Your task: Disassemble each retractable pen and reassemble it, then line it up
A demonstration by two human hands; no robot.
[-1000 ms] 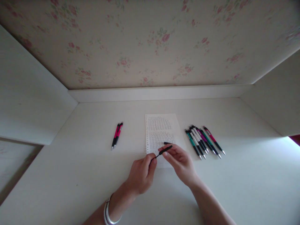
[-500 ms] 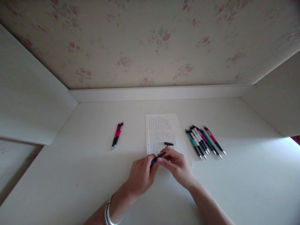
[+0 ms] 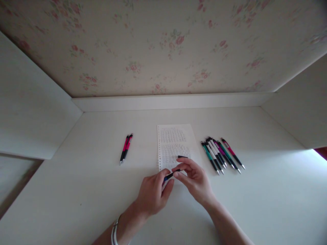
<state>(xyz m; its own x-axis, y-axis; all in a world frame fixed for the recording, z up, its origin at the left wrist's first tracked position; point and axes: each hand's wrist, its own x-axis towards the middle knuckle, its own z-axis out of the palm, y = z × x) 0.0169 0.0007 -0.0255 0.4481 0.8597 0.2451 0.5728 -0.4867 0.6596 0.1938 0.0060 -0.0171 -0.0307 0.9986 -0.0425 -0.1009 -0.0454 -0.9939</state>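
Between my hands, over the lower end of a handwritten sheet, is a blue and black pen (image 3: 169, 176). My left hand (image 3: 153, 192) is closed around its blue end. My right hand (image 3: 195, 180) pinches the black end between thumb and fingertips, which partly cover it. A black grip piece or cap (image 3: 182, 157) lies on the paper (image 3: 175, 134), just beyond my right fingers. The sheet has a row of punched holes along its left edge, and my hands hide its bottom part.
Two pink and black pens (image 3: 126, 148) lie side by side to the left. On the right is a group of several pens (image 3: 217, 154) in green, white and purple, with a pink pen (image 3: 232, 153) at its right edge. White panels and a wallpapered wall (image 3: 163, 51) enclose the desk (image 3: 102, 190).
My left thumb has come away from the pen a little, and my right fingers have spread slightly over the paper. The whole view has shifted a bit.
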